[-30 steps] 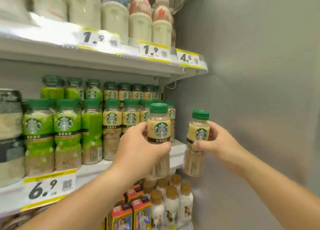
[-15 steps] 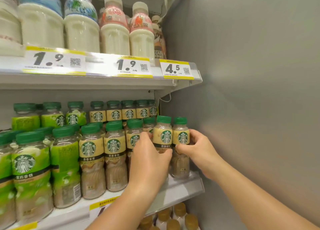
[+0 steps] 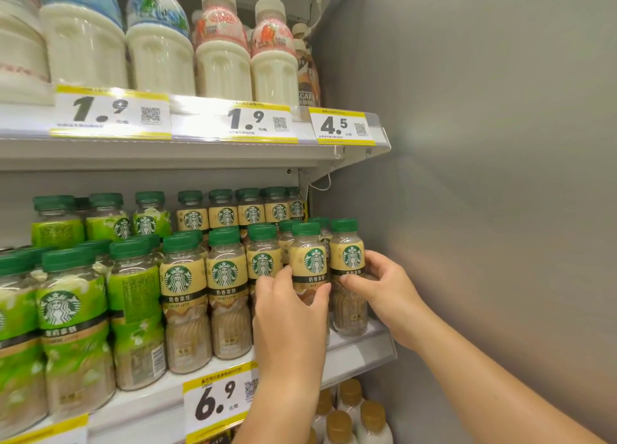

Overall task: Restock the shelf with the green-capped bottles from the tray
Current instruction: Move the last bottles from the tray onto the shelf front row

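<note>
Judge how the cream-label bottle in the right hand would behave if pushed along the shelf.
The bottle looks full, so probably heavy for its size. Tall and narrow, it may tip if pushed high. Upright on the shelf, it likely slides rather than rolls.

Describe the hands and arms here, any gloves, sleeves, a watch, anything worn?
Nothing worn shows. The left hand and right hand are ungloved, with no ring in view. The left forearm and right forearm carry no sleeve, watch or band as far as the picture reaches.
</note>
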### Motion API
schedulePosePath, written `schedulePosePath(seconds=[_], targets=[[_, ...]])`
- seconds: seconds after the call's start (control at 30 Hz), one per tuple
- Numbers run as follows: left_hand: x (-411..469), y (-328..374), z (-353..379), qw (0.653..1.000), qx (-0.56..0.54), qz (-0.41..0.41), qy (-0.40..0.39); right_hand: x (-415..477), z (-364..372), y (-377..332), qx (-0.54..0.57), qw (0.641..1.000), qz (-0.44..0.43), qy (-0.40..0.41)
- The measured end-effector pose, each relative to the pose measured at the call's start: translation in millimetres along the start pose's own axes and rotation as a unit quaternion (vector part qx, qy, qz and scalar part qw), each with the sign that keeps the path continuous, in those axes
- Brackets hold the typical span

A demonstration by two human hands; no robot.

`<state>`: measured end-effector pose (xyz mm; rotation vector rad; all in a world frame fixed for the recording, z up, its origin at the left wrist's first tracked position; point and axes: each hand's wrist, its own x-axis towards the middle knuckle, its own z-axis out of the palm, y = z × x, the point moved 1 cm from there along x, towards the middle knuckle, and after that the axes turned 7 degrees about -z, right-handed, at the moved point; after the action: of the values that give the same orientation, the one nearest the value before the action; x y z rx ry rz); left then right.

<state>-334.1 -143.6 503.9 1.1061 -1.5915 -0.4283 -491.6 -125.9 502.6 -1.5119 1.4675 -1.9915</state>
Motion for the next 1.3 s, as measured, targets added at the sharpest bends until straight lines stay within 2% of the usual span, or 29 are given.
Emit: schedulePosePath(seconds=[0.3,0.53,0.9,1.3], targets=[[-7.5,-8.4,-8.2,0.999,0.039,-0.004,-0.026,-10.0,-5.4,14.1,-0.048,0.999,0.009,-0.019],[-13.5,-18.1,-11.9,0.991,0.124,-0.002,-0.05,-26.8,-12.6,25.7,-0.19,0.981,-0.006,-0.022],[-5.9,-21.5,0.2,0.974,0.215,0.036,-0.067,-14.5,-0.2,30.1,-0.196,0.979,0.028,-0.042],[3.6,-19.4,1.4,0.968,0.233,0.045,-0.085,-9.9,6.8,27.4,-0.23,0.971,0.037,-0.054]])
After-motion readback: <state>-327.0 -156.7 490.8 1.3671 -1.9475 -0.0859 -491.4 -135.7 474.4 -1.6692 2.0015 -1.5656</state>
